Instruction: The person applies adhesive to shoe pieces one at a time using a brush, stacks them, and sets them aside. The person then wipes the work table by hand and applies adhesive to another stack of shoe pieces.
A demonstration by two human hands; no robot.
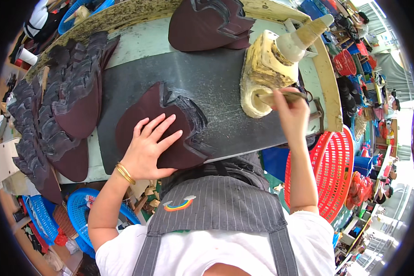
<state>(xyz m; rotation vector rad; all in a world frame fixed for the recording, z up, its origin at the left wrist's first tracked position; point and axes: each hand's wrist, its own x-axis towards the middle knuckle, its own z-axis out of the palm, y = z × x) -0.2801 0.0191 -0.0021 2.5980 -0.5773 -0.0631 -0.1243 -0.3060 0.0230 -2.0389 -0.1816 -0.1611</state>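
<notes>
My left hand (148, 151) lies with fingers spread on dark maroon shoe-upper pieces (140, 110), pressing them to the black work mat (225, 92). Their jagged edges, toward the right, are greyish and look coated. A brush (294, 96) is pinched in my right hand (291, 115), its tip inside the round mouth of a crusted, cream-coloured glue pot (270, 69). What the pot holds is hard to make out. A cone-nozzled bottle (303, 40) stands against the pot's far right side.
Overlapping rows of maroon pieces (80, 110) cover the table's left side. Another stack (207, 25) lies at the far edge. A raised wooden rim (138, 17) borders the table. Beside it stand a red basket (329, 175) at right and a blue basket (80, 211) at lower left.
</notes>
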